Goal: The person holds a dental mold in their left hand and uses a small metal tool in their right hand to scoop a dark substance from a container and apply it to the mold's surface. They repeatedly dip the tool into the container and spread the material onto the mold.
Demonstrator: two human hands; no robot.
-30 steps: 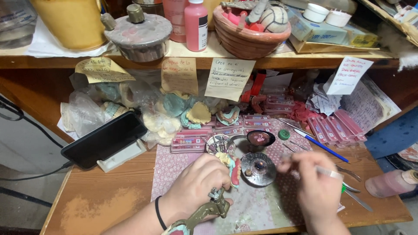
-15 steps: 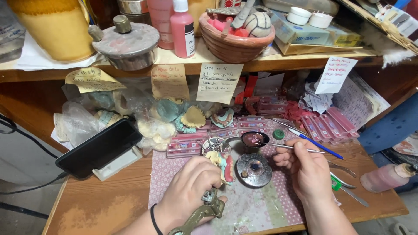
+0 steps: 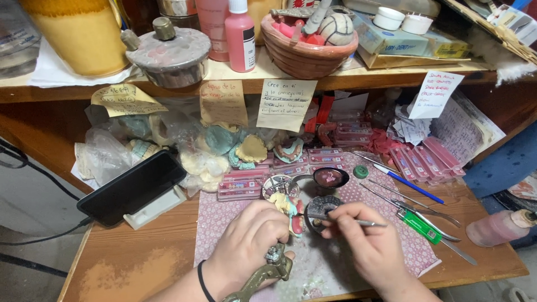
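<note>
Right grip (image 3: 366, 243) pinches a metal tool (image 3: 358, 222); left grip (image 3: 249, 243) holds a dental model (image 3: 288, 207).

A wooden worktop (image 3: 128, 263) carries a patterned pink mat (image 3: 224, 218) (tools lie on it), a propped black phone (image 3: 131, 187) and a green lighter (image 3: 419, 226).

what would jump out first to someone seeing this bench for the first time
Most striking are the two hands at the front centre of the patterned mat: the left hand grips a pink and cream dental model on a brass-coloured frame, while the right hand holds a thin metal tool toward it. Next come the black phone propped at the left and the terracotta bowl on the shelf above.
</note>
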